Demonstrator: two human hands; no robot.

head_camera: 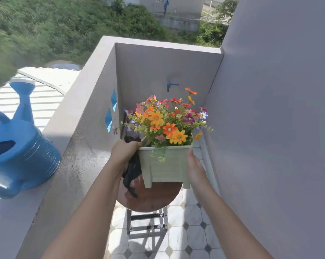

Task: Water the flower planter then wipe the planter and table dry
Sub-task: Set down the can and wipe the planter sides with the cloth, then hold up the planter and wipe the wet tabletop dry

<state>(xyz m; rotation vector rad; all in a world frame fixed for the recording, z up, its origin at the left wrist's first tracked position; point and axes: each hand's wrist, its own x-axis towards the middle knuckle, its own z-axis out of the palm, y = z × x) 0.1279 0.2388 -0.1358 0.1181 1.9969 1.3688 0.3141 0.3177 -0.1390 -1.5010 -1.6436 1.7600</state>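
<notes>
1 planter point(166, 165) gripped by 2 hands: left point(123, 153) clutching 1 cloth point(132, 169), right point(194, 165) flat.

Two bare forearms reach up from the lower edge of the view, with no sleeves showing anywhere along them. The left hand point(123, 152) and the right hand point(195, 168) are ungloved. Both wrists are bare of watch or bracelet, and the visible fingers carry no rings.
</notes>
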